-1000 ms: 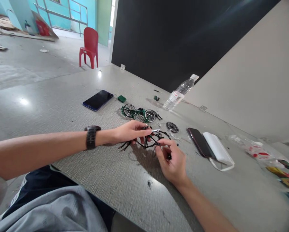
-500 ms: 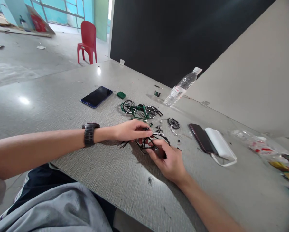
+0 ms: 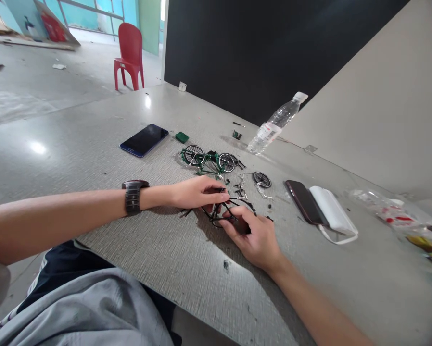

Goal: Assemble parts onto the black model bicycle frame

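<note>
A small black bicycle frame [image 3: 216, 218] is held just above the grey table between my two hands. My left hand [image 3: 197, 192] reaches in from the left, its thumb and fingers pinched on the upper part of the frame. From the right, my right hand [image 3: 254, 235] grips the frame's lower right side between thumb and fingers. Behind my hands lies a green model bicycle [image 3: 210, 162] with black wheels. Small loose parts [image 3: 240, 188] and a separate wheel [image 3: 261, 179] are beside it. My fingers hide part of the black frame.
On the table [image 3: 158, 259] are a blue phone [image 3: 145, 140], a green block [image 3: 182, 137], a small screwdriver [image 3: 238, 124], and a clear bottle [image 3: 275, 126]. A dark phone [image 3: 303, 202], a white case [image 3: 333, 214] and plastic bags [image 3: 396, 216] lie at the right.
The view has shifted slightly, so the table items appear a little higher and farther right. Both hands keep their hold on the black frame, nearly unmoved.
</note>
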Demonstrator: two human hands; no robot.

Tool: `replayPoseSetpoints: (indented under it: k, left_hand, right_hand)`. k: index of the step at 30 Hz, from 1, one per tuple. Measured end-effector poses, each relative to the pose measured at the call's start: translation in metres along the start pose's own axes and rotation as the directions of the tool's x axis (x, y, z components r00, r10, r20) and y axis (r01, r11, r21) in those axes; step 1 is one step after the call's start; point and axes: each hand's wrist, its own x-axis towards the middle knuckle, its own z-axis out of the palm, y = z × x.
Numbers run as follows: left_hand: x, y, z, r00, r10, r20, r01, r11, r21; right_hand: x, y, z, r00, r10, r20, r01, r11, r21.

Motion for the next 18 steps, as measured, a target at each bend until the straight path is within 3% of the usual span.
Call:
replayPoseSetpoints:
  k: [11, 18]
  left_hand:
    - [-0.0005, 0.0060, -0.0033, 1.000, 0.014, 0.024, -0.018, 0.982, 0.186]
    - [-0.0008, 0.0058, -0.0033, 0.998, 0.009, 0.057, -0.017, 0.989, 0.145]
  right_hand:
    - [0.0008, -0.0026, -0.0001, 0.998, -0.068, 0.019, 0.069, 0.997, -0.033]
    - [0.0028, -0.0050, -0.0002, 0.994, -0.111, 0.004, 0.111, 0.993, -0.037]
